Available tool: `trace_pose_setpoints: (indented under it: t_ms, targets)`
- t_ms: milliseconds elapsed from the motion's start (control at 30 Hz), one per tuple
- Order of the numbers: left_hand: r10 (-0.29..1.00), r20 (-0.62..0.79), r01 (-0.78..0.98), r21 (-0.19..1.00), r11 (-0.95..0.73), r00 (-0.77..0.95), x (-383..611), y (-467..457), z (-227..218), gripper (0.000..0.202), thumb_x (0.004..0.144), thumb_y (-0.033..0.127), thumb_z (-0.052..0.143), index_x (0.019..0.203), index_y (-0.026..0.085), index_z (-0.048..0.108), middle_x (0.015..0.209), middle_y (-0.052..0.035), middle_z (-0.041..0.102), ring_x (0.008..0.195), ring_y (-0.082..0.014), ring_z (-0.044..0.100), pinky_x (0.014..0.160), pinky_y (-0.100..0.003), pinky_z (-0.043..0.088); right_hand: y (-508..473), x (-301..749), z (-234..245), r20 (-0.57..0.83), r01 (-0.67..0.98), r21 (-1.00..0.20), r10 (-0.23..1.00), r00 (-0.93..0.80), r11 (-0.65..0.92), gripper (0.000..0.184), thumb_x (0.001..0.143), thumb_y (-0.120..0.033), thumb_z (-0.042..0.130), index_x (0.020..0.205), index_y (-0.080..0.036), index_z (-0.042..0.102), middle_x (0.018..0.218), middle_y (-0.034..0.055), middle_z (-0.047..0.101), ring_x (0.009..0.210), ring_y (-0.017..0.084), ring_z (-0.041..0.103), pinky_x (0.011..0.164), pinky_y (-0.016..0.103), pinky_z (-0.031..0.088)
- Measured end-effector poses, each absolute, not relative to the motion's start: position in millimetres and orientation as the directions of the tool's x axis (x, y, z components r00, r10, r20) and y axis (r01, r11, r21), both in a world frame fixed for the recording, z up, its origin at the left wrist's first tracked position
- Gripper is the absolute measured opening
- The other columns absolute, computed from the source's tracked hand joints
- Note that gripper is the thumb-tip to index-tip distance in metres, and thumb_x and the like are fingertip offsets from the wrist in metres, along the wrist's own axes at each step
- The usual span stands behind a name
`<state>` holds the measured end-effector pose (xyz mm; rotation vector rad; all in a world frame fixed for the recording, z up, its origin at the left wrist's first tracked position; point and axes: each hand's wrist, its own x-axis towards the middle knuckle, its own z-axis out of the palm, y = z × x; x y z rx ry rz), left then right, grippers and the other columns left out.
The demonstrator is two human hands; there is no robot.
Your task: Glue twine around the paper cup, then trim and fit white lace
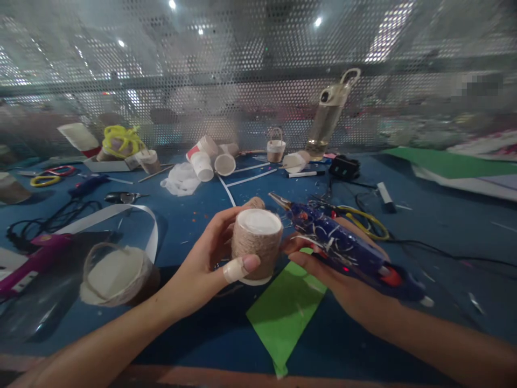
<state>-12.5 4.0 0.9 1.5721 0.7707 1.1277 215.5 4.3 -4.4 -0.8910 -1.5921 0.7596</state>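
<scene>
My left hand (226, 253) is closed around a paper cup (257, 245) wrapped in brown twine, its white base turned up. A bandage (235, 269) covers part of that thumb. In my right hand (337, 275) is a blue hot glue gun (343, 242), its metal nozzle pointing left toward the cup's upper edge, with a small gap between them. Strands of dried glue cling to its body, and a small red light glows on it. Below both hands lies a green sheet (288, 312) on the blue table.
At left stand a basket-like cup with a handle (117, 275) and a purple glue gun (36, 261). Toward the back are several paper cups (202, 164), scissors (52, 175), a bottle (327, 116) and a black power adapter (344, 167). Cords cross the right side.
</scene>
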Motion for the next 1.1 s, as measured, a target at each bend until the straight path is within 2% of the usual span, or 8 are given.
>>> trace_pose_setpoints:
  t_ms: [167,367,467,567,667,733,900,1100]
  targets:
    - [0.9,0.266,-0.075,0.964,-0.256,0.346,-11,6,1,0.055,0.083,0.028,0.08,0.131,0.037,0.055,0.133,0.0023,0.065,0.123,-0.0183,0.062,0.1,-0.024,0.052,4,213,-3,0.465,0.161,-0.863,0.878,-0.115,0.479,0.016,0.081,-0.024,0.079,0.084,-0.027,0.064,0.085,-0.0008,0.075,0.079,0.02,0.073,0.074,0.035,0.062]
    - [0.917,0.281,-0.129,0.959,-0.254,0.282,-13,10,2,0.046,0.088,0.031,0.074,0.131,0.031,0.057,0.138,-0.0033,0.063,0.127,-0.0243,0.06,0.105,-0.034,0.05,4,217,-3,0.482,0.118,-0.858,0.862,-0.154,0.501,0.017,0.082,-0.027,0.08,0.083,-0.026,0.062,0.081,-0.0032,0.073,0.077,0.015,0.071,0.073,0.028,0.058]
    - [0.91,0.301,-0.174,0.95,-0.259,0.286,-13,10,1,0.051,0.089,0.03,0.072,0.137,0.035,0.052,0.138,-0.0042,0.064,0.127,-0.0265,0.06,0.107,-0.04,0.049,6,226,-5,0.511,0.075,-0.838,0.826,-0.238,0.54,0.017,0.085,-0.023,0.076,0.088,-0.026,0.06,0.073,-0.0056,0.071,0.063,0.012,0.069,0.061,0.024,0.054]
    - [0.903,0.312,-0.181,0.946,-0.268,0.297,-14,10,1,0.053,0.091,0.028,0.07,0.139,0.036,0.05,0.135,-0.0047,0.066,0.125,-0.0277,0.062,0.106,-0.043,0.05,13,239,-7,0.582,0.04,-0.763,0.712,-0.393,0.645,0.018,0.085,-0.015,0.073,0.09,-0.025,0.058,0.07,-0.0058,0.067,0.055,0.011,0.064,0.053,0.023,0.05]
    - [0.906,0.307,-0.168,0.949,-0.267,0.291,-15,11,1,0.046,0.091,0.028,0.069,0.134,0.035,0.054,0.133,-0.0047,0.066,0.12,-0.0269,0.063,0.101,-0.041,0.054,22,252,-8,0.608,0.033,-0.661,0.56,-0.562,0.75,0.01,0.086,-0.023,0.068,0.088,-0.025,0.058,0.082,0.001,0.068,0.07,0.017,0.068,0.062,0.029,0.053]
    - [0.911,0.304,-0.177,0.949,-0.263,0.28,-16,11,1,0.043,0.091,0.028,0.068,0.132,0.035,0.055,0.131,-0.0042,0.066,0.117,-0.0252,0.064,0.097,-0.038,0.055,26,258,-8,0.574,0.084,-0.616,0.519,-0.633,0.783,0.006,0.089,-0.025,0.063,0.087,-0.025,0.057,0.086,0.003,0.069,0.074,0.018,0.069,0.063,0.029,0.052]
    - [0.926,0.287,-0.189,0.951,-0.245,0.243,-19,13,-3,0.039,0.093,0.03,0.066,0.13,0.033,0.055,0.126,-0.0041,0.065,0.114,-0.0236,0.063,0.094,-0.034,0.055,31,262,-3,0.582,0.188,-0.5,0.489,-0.649,0.845,0.014,0.081,-0.018,0.06,0.082,-0.026,0.049,0.076,-0.0016,0.062,0.067,0.013,0.065,0.059,0.025,0.045]
    - [0.926,0.295,-0.162,0.952,-0.262,0.236,-20,14,-3,0.037,0.093,0.031,0.065,0.129,0.033,0.055,0.126,-0.0036,0.065,0.116,-0.024,0.062,0.095,-0.035,0.054,33,266,1,0.578,0.238,-0.489,0.516,-0.632,0.839,0.019,0.071,-0.009,0.057,0.078,-0.025,0.05,0.068,-0.0027,0.058,0.058,0.013,0.059,0.054,0.026,0.041]
